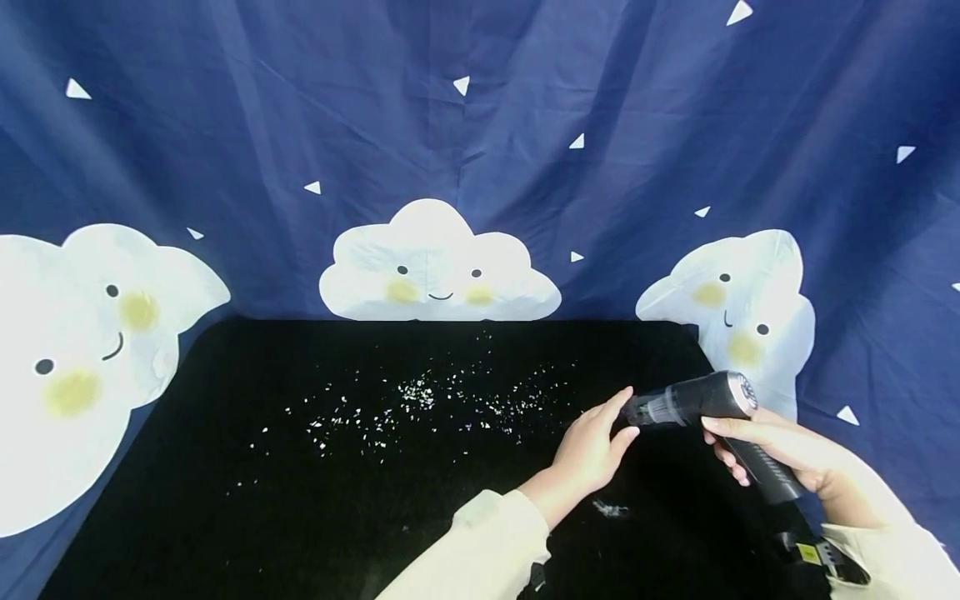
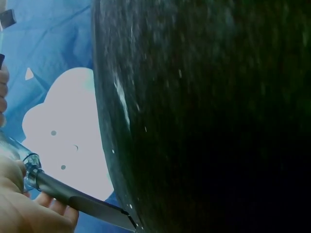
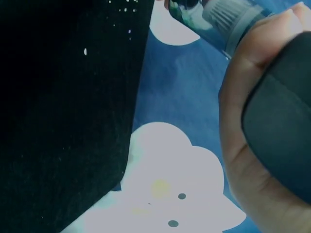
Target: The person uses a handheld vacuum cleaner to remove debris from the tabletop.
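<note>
Head view: I see the right hand (image 1: 780, 446) curled round a handheld vacuum (image 1: 708, 398), left hand (image 1: 588, 450) pinching its nozzle (image 2: 87, 202).

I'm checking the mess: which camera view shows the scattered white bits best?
The head view: it shows the white bits spread across the black surface. The left wrist view shows only a few, some blurred; the right wrist view, a few, mostly near its top edge.

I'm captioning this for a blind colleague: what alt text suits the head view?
A person's right hand grips what looks like a dark handheld vacuum while the left hand holds its front end. White bits lie scattered across a black surface; behind hangs a blue backdrop with smiling clouds.
</note>
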The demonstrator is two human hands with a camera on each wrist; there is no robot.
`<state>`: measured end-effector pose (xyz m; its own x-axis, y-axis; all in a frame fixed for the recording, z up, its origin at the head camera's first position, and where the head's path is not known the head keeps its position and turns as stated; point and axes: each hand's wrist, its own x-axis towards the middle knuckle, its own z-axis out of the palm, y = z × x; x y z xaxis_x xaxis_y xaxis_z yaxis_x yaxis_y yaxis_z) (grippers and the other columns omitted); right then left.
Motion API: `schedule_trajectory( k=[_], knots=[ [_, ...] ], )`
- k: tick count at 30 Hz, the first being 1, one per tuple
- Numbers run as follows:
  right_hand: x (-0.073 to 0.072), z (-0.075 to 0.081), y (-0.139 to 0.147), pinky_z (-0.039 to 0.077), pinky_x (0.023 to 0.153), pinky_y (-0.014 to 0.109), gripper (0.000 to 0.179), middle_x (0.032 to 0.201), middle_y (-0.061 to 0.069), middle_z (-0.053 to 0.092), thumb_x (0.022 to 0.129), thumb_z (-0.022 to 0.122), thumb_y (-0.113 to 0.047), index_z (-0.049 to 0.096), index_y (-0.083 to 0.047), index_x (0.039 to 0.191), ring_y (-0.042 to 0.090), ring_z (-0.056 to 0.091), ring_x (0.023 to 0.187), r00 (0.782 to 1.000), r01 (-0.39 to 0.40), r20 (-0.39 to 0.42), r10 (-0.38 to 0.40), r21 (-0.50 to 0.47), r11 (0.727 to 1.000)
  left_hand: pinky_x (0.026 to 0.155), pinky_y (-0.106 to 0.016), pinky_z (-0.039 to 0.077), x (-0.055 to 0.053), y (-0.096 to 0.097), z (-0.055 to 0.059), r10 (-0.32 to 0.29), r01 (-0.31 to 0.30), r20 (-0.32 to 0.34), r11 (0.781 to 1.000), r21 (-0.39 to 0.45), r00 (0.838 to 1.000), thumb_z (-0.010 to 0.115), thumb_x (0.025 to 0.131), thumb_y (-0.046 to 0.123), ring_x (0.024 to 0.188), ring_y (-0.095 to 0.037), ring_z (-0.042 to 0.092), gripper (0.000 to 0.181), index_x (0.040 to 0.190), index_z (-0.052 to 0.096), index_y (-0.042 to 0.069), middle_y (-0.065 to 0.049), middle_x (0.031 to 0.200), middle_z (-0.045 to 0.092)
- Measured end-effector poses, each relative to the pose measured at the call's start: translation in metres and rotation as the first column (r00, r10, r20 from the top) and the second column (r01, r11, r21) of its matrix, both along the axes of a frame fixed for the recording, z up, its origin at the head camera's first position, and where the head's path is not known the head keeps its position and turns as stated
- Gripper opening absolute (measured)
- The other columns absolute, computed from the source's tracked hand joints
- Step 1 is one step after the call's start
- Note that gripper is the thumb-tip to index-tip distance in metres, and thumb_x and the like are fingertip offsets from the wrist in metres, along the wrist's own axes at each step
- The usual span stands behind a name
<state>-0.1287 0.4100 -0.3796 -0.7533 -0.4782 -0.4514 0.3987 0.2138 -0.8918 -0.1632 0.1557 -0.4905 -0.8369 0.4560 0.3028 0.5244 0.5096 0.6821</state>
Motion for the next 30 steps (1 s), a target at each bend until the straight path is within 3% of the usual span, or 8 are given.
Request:
schedule_trajectory(
  k=[10,18,25,30],
  knots=[
    [-0.008,-0.003,-0.013,0.054,0.059,0.025,0.027,0.072,-0.003,0.061,0.108,0.042,-0.020,0.064,-0.013,0.093,0.009,0.061,0.060,0.998,0.064,0.018,-0.064,0.035,0.997,0.104,-0.030,0.044,-0.017,-0.008,-0.003,-0.036,0.037,0.021,0.999,-0.011,0.999,0.054,0.104,0.034,0.129,-0.015,0.054,0.056,0.156,0.035,0.025,0.001,0.146,0.054],
    [-0.007,-0.005,-0.013,0.054,0.059,0.026,0.029,0.071,-0.003,0.062,0.108,0.041,-0.020,0.065,-0.014,0.093,0.009,0.061,0.060,0.998,0.060,0.033,-0.061,0.020,0.998,0.105,-0.031,0.043,-0.017,-0.011,-0.003,-0.055,0.055,0.009,0.998,-0.018,0.998,0.055,0.104,0.034,0.129,-0.017,0.054,0.055,0.155,0.037,0.023,0.000,0.146,0.054],
    [-0.007,-0.003,-0.017,0.053,0.058,0.025,0.028,0.071,-0.003,0.061,0.108,0.041,-0.019,0.063,-0.012,0.094,0.009,0.060,0.059,0.999,0.040,0.037,-0.040,0.004,0.999,0.100,-0.033,0.047,-0.018,-0.021,0.002,-0.074,0.078,0.050,0.994,-0.071,0.996,0.055,0.103,0.039,0.125,-0.016,0.057,0.055,0.154,0.038,0.028,0.003,0.143,0.057],
    [-0.010,-0.001,-0.021,0.053,0.058,0.026,0.027,0.070,-0.002,0.060,0.108,0.041,-0.019,0.062,-0.010,0.094,0.009,0.060,0.059,0.999,0.021,0.034,-0.022,0.004,1.000,0.096,-0.032,0.049,-0.024,-0.027,0.005,-0.106,0.112,0.064,0.989,-0.094,0.992,0.053,0.103,0.042,0.120,-0.015,0.060,0.053,0.153,0.039,0.029,0.001,0.138,0.060]
  ],
)
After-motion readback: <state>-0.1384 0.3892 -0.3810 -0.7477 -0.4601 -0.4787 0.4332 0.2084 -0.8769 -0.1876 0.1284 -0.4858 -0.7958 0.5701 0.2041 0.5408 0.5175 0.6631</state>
